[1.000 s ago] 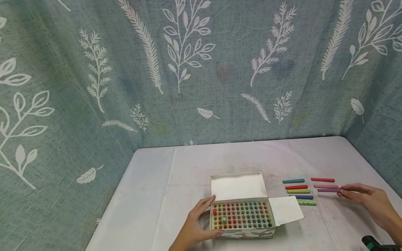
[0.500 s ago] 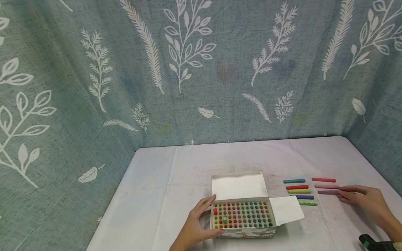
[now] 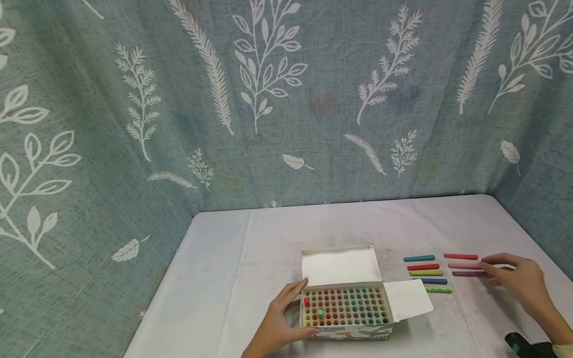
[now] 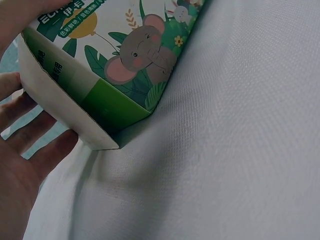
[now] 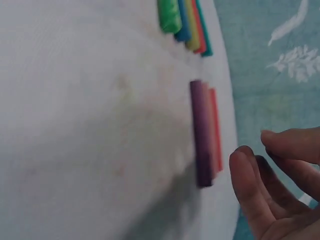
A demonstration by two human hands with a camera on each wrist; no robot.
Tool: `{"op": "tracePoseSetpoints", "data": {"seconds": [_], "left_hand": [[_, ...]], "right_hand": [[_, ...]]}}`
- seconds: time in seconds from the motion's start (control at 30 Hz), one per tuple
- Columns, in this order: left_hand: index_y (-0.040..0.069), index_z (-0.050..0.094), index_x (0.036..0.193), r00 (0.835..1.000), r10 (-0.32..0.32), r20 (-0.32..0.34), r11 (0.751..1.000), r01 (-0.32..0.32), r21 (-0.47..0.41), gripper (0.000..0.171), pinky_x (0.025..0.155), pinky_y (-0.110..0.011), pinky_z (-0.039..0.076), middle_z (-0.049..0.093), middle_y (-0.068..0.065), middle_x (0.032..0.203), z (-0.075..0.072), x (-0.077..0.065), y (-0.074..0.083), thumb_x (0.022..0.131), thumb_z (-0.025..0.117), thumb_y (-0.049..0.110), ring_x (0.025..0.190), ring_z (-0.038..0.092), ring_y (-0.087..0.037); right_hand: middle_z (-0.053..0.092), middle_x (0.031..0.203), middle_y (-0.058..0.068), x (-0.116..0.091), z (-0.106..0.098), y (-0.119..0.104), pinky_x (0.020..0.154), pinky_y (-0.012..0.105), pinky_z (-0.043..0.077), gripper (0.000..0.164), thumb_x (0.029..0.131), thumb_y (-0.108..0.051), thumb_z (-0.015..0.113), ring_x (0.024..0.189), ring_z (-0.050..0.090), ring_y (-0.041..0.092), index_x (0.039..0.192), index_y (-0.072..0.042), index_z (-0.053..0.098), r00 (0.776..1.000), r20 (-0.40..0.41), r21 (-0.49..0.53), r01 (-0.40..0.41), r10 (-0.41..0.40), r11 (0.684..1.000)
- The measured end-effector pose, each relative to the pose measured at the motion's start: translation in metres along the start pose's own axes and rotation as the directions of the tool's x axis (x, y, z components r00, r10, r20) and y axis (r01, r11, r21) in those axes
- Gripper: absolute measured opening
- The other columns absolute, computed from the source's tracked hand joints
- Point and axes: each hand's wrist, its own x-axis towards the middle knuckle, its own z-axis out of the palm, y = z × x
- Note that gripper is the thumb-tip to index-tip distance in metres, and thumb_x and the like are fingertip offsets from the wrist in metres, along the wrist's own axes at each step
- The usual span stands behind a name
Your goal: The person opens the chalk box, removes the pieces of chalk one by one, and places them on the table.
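Note:
My left hand grips the left end of an open cardboard box, thumb at the front and fingers behind. In the left wrist view, that hand's fingers lie along a white end flap beside a printed elephant. Rows of holes fill the box, and a red chalk stick and a green chalk stick stand in two of them. At the right, my right hand hovers with fingers parted by the ends of a pink chalk stick and a purple chalk stick. It holds nothing.
A red chalk stick lies behind the pink one. Several more lie left of it, including teal, yellow and blue. The box's side flap sticks out rightward near them. Patterned curtains enclose the white-covered table.
The right hand has let go of the purple chalk stick, which now lies in front of the pink one. That hand has risen slightly toward the pink stick. The left hand stays on the box.

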Motion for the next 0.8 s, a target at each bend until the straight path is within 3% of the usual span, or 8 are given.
{"op": "tracePoseSetpoints", "data": {"seconds": [0.2,0.3,0.47,0.63,0.8], "left_hand": [[0.021,0.034,0.148,1.000,0.004,-0.007,1.000,-0.004,0.001,0.086,0.093,-0.034,0.051,0.042,0.001,0.139,0.000,-0.001,0.000,0.076,0.081,0.029,0.126,0.044,-0.025],[0.021,0.035,0.148,1.000,0.010,-0.010,1.000,-0.010,0.005,0.086,0.092,-0.034,0.051,0.042,0.001,0.138,0.000,-0.001,-0.001,0.076,0.081,0.029,0.126,0.044,-0.025],[0.021,0.034,0.148,1.000,0.018,-0.009,1.000,-0.018,-0.004,0.085,0.093,-0.035,0.051,0.042,0.000,0.138,0.001,-0.001,-0.002,0.076,0.081,0.027,0.126,0.044,-0.025],[0.019,0.034,0.148,0.999,0.044,-0.011,0.999,-0.044,0.003,0.086,0.091,-0.035,0.052,0.042,-0.002,0.139,0.001,-0.002,-0.002,0.076,0.081,0.026,0.126,0.044,-0.025],[0.019,0.034,0.148,0.999,0.050,-0.013,0.999,-0.050,0.005,0.087,0.090,-0.036,0.052,0.042,-0.002,0.139,0.001,0.000,-0.002,0.076,0.081,0.027,0.127,0.043,-0.026]], "right_hand": [[0.063,0.095,0.025,-0.012,-0.003,-0.038,0.051,0.025,0.055,0.035,0.090,-0.025,0.067,0.064,0.062,0.012,0.100,0.008,0.066,0.984,0.039,0.002,0.176,-0.176,0.984],[0.066,0.092,0.020,-0.018,-0.004,-0.054,0.055,0.025,0.057,0.030,0.091,-0.022,0.065,0.066,0.065,0.009,0.099,0.007,0.066,0.965,0.088,0.075,0.242,-0.248,0.967],[0.068,0.089,0.015,-0.031,-0.003,-0.083,0.058,0.029,0.059,0.023,0.091,-0.014,0.065,0.069,0.068,0.012,0.101,0.006,0.065,0.924,0.150,0.199,0.320,-0.351,0.926],[0.066,0.083,0.005,-0.044,0.004,-0.109,0.054,0.025,0.056,0.012,0.086,-0.010,0.070,0.064,0.062,0.008,0.096,-0.003,0.069,0.873,0.138,0.142,0.449,-0.467,0.882],[0.066,0.084,-0.001,-0.057,0.011,-0.132,0.060,0.022,0.055,0.009,0.084,-0.008,0.072,0.072,0.061,0.005,0.090,-0.013,0.069,0.815,0.142,0.161,0.541,-0.562,0.825]]}}
